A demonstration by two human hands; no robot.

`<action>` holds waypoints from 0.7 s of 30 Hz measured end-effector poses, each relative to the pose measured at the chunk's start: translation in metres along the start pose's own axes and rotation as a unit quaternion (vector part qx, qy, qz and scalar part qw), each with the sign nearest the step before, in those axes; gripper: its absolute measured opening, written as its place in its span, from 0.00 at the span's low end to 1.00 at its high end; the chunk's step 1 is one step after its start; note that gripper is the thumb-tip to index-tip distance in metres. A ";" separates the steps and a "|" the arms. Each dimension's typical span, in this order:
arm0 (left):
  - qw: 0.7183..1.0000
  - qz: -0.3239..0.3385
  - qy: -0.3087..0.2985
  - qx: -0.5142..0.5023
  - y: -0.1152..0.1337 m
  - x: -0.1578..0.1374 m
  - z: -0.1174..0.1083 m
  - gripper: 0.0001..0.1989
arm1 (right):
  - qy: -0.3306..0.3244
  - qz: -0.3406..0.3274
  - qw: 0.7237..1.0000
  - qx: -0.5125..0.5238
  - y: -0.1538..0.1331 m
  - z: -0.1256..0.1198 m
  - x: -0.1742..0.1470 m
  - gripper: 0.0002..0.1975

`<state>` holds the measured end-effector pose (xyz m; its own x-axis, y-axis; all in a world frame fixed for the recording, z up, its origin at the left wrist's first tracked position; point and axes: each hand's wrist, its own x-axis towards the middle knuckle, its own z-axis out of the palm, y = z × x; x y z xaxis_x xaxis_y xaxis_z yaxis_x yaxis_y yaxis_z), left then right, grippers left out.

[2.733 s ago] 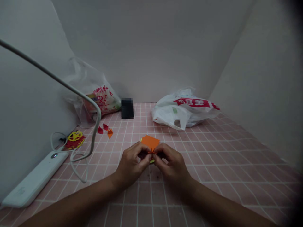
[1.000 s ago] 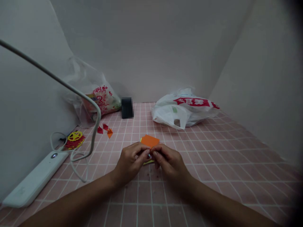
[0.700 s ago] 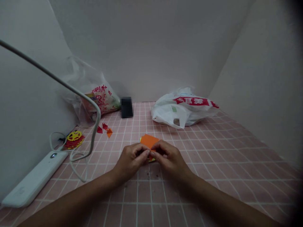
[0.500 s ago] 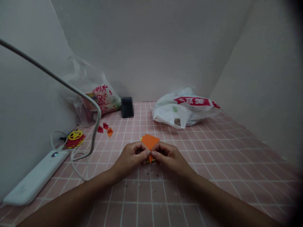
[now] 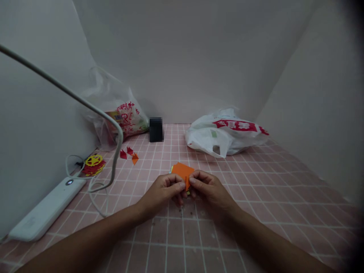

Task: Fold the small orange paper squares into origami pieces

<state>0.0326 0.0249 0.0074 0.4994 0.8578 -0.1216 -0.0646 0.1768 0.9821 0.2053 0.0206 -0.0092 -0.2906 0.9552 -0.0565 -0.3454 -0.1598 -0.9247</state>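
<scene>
Just above the table, a small folded piece of orange paper (image 5: 187,183) is pinched between my two hands. My left hand (image 5: 167,186) has its thumb and forefinger closed at the left edge of the piece. On the opposite edge, the thumb and forefinger of my right hand (image 5: 207,186) grip it. Directly behind the fingertips shows a stack of square paper sheets (image 5: 182,169), orange on top with a yellow edge at the left. My fingers cover the stack's near part. The exact folds of the small piece are too fine to make out.
Small folded paper pieces, two red (image 5: 123,154) and one orange (image 5: 135,158), lie left of centre. A white power bank-like device (image 5: 47,210), a looping cable (image 5: 115,161) and red-yellow cut-outs (image 5: 94,165) are at left. Plastic bags (image 5: 129,117) (image 5: 227,132) and a dark blurred box (image 5: 156,129) stand behind.
The folded orange piece now shows as a narrower upright strip between the fingertips. My fingers have shifted around it, and the whole view has moved slightly.
</scene>
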 end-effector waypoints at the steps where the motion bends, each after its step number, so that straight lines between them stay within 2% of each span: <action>1: 1.000 0.001 0.003 -0.001 0.000 0.000 0.000 0.13 | 0.001 -0.001 1.000 0.001 0.001 0.000 0.000 0.13; 8: 0.998 -0.004 0.031 -0.047 -0.005 0.003 0.000 0.10 | 0.036 -0.010 0.999 0.005 0.007 0.001 0.000 0.12; 12: 0.998 0.031 0.045 -0.037 -0.005 0.001 0.003 0.08 | 0.062 -0.019 0.998 0.000 0.008 0.002 0.000 0.13; 16: 0.994 0.092 0.059 0.023 -0.005 -0.003 0.007 0.05 | 0.075 -0.022 0.997 0.021 0.008 0.002 0.000 0.13; 21: 0.978 0.127 0.094 0.134 -0.013 -0.002 0.006 0.06 | 0.094 -0.021 0.995 0.039 0.009 0.004 -0.001 0.13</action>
<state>0.0371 0.0178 -0.0040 0.3276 0.9357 0.1312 0.0758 -0.1644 0.9835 0.1987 0.0169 -0.0155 -0.1040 0.9901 -0.0943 -0.4246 -0.1300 -0.8960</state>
